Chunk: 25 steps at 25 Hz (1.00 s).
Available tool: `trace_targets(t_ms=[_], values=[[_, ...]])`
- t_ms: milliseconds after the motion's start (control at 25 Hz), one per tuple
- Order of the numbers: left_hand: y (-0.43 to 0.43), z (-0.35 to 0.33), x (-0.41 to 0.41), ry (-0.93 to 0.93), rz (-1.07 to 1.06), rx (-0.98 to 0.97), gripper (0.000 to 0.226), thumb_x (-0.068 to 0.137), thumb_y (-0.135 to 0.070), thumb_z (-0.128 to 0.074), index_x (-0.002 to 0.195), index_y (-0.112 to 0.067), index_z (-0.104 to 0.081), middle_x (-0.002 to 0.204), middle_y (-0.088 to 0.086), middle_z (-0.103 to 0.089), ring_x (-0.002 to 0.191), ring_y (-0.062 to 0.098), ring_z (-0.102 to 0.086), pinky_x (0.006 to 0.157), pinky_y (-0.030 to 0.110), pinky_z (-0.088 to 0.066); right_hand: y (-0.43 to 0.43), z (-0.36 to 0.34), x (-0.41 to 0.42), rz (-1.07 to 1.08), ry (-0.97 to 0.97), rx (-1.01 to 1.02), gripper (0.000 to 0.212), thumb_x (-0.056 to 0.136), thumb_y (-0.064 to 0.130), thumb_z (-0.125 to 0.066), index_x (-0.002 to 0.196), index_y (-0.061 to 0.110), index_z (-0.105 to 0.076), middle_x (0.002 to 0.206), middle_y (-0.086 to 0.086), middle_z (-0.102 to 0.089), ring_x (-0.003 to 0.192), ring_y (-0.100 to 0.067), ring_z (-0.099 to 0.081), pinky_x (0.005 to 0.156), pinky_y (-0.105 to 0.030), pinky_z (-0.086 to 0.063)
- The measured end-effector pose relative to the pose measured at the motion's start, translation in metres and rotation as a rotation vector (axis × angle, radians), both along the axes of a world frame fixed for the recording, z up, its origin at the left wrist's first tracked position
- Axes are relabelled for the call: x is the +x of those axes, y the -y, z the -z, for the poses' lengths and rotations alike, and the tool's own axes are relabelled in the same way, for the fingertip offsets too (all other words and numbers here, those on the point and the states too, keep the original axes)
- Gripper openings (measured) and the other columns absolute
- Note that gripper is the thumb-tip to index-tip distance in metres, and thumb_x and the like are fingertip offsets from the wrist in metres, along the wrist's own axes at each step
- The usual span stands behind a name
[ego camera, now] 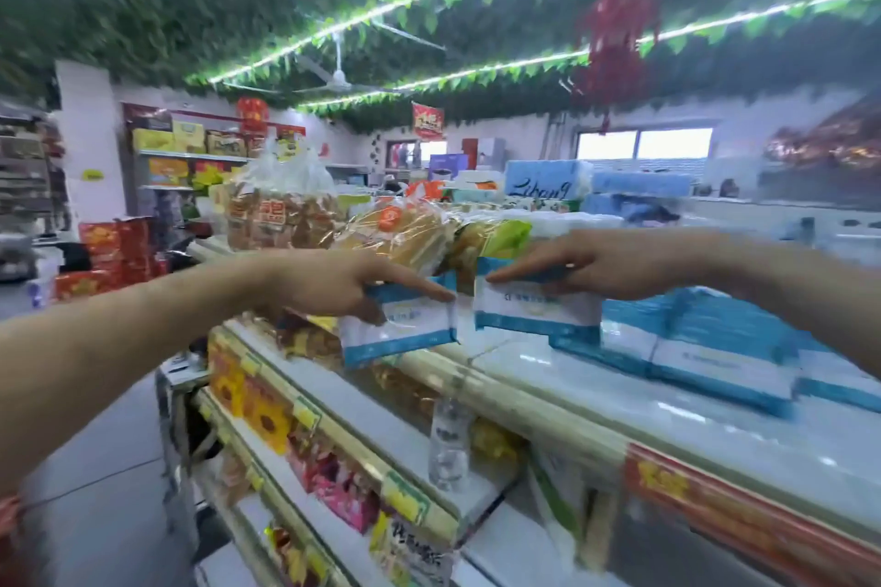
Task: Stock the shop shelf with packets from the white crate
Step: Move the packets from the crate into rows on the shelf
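Observation:
Both arms reach out over the top of the shop shelf (596, 400). My left hand (329, 284) grips a white packet with blue edges (400, 329), held tilted just above the shelf's front edge. My right hand (591, 265) holds a second blue-and-white packet (534, 307) from above, close to the right of the first. Several matching packets (705, 348) lie flat in a row on the shelf top to the right. The white crate is not in view.
Bagged bread (405, 231) and more bakery bags (281, 215) sit on the shelf top behind the hands. Lower shelves hold colourful snack packs (343, 486) and a clear bottle (448, 443). An aisle floor (95, 505) runs along the left.

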<state>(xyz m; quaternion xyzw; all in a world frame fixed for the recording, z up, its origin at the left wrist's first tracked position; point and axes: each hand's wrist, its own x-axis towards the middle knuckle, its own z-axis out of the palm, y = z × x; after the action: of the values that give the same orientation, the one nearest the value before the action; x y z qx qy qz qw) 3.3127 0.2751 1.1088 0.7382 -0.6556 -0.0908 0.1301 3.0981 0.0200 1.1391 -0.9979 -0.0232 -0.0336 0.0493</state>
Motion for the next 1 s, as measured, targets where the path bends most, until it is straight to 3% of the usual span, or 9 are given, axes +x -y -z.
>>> trace_targets(t_ms=[80,160,240,320,440,520,600,800,1000], values=[[0.06,-0.017,-0.025,-0.027,0.108,-0.022,0.076,0.101,0.001,-0.055,0.139,-0.065,-0.048,0.148,-0.022,-0.048,0.12,0.0,-0.055,0.096,0.021,-0.047,0.042,-0.013,-0.055,0.136,0.061,-0.029,0.053,0.109,0.014,-0.048,0.145,0.053,-0.05,0.128,0.032,-0.052,0.113,0.02,-0.045,0.094,-0.002,-0.034],[0.116,-0.025,-0.055,-0.008,0.2,-0.016,0.078,0.1,0.002,-0.055,0.139,-0.065,-0.048,0.152,-0.019,-0.046,0.129,0.008,-0.052,0.108,0.034,-0.045,0.083,-0.015,-0.113,0.293,0.066,-0.055,0.058,0.109,0.01,-0.046,0.144,0.056,-0.049,0.137,0.034,-0.048,0.119,0.019,-0.044,0.105,-0.007,-0.032],[0.162,-0.029,-0.083,0.041,0.294,-0.034,0.078,0.1,0.003,-0.054,0.141,-0.063,-0.047,0.152,-0.02,-0.046,0.129,0.003,-0.051,0.106,0.028,-0.044,0.125,-0.009,-0.17,0.447,0.048,-0.071,0.062,0.108,0.009,-0.046,0.141,0.061,-0.049,0.151,0.026,-0.043,0.135,0.0,-0.043,0.12,-0.031,-0.031],[0.194,-0.031,-0.103,0.017,0.356,-0.052,0.075,0.1,0.003,-0.053,0.142,-0.059,-0.049,0.147,-0.02,-0.051,0.12,-0.004,-0.056,0.094,0.018,-0.049,0.158,0.004,-0.214,0.549,0.032,-0.087,0.062,0.109,0.012,-0.046,0.136,0.068,-0.049,0.151,0.023,-0.046,0.135,-0.008,-0.047,0.12,-0.042,-0.035],[0.232,-0.032,-0.127,0.016,0.388,-0.063,0.074,0.102,0.001,-0.053,0.143,-0.06,-0.047,0.141,-0.025,-0.051,0.113,-0.008,-0.058,0.086,0.017,-0.054,0.194,0.037,-0.258,0.614,-0.049,-0.053,0.058,0.109,0.017,-0.045,0.132,0.07,-0.05,0.137,0.027,-0.052,0.123,-0.007,-0.056,0.111,-0.041,-0.046],[0.25,-0.032,-0.138,0.008,0.39,-0.065,0.073,0.102,0.002,-0.051,0.144,-0.058,-0.047,0.13,-0.036,-0.046,0.102,-0.019,-0.056,0.077,0.008,-0.05,0.206,0.056,-0.265,0.621,-0.073,-0.073,0.056,0.11,0.02,-0.045,0.133,0.07,-0.049,0.124,0.032,-0.05,0.114,-0.002,-0.055,0.108,-0.035,-0.045],[0.262,-0.031,-0.144,0.025,0.394,-0.073,0.073,0.103,0.001,-0.051,0.144,-0.058,-0.046,0.126,-0.041,-0.043,0.103,-0.017,-0.056,0.076,0.008,-0.051,0.215,0.068,-0.261,0.593,-0.007,-0.121,0.051,0.109,0.021,-0.045,0.138,0.063,-0.05,0.115,0.032,-0.048,0.107,0.004,-0.052,0.101,-0.027,-0.041],[0.287,-0.032,-0.159,0.049,0.416,-0.092,0.074,0.103,-0.003,-0.053,0.139,-0.066,-0.045,0.136,-0.027,-0.052,0.11,0.009,-0.063,0.089,0.034,-0.06,0.242,0.099,-0.246,0.438,0.093,-0.415,0.045,0.106,0.03,-0.051,0.148,0.048,-0.048,0.133,0.011,-0.052,0.113,-0.015,-0.049,0.1,-0.037,-0.042],[0.323,-0.033,-0.195,0.072,0.49,-0.097,0.073,0.1,0.004,-0.053,0.146,-0.053,-0.048,0.125,-0.041,-0.044,0.097,-0.021,-0.055,0.074,0.007,-0.049,0.245,0.108,-0.261,0.475,0.183,-0.515,0.047,0.108,0.041,-0.044,0.153,0.052,-0.035,0.148,0.013,-0.04,0.127,-0.014,-0.04,0.093,-0.031,-0.028]])
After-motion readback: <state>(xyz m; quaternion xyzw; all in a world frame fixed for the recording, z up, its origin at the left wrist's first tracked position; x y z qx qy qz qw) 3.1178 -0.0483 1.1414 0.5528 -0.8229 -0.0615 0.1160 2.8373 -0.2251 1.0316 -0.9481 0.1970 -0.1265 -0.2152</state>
